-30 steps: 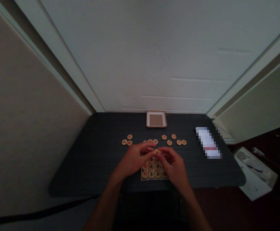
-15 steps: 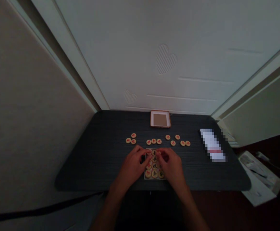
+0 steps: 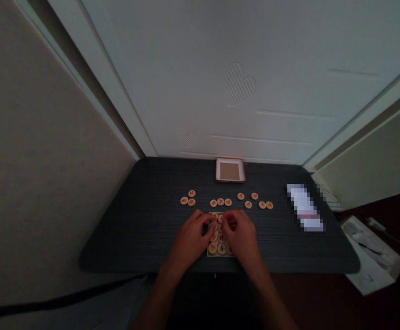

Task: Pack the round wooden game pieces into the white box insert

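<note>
A small flat tray [image 3: 209, 253] near the table's front edge holds several round wooden chess discs [image 3: 221, 249] with red or black characters. My left hand [image 3: 191, 238] rests at the tray's left side, fingers curled onto the discs at its top. My right hand [image 3: 243, 236] covers the tray's right side, fingertips pinched together over the upper discs. Whether either hand holds a disc is hidden. Loose discs lie in a row beyond the tray: three at the left [image 3: 188, 200], three in the middle [image 3: 221, 202], several at the right [image 3: 254, 201].
A dark table [image 3: 141, 220] stands against a white door. A square box lid [image 3: 230, 170] sits at the table's back edge. A blurred white item [image 3: 304, 207] lies at the right. White packaging [image 3: 368, 252] rests on the floor at the right.
Both hands have come down from above the tray onto the discs in it. The small disc seen between the fingertips a second ago no longer shows. The view has shifted slightly left.
</note>
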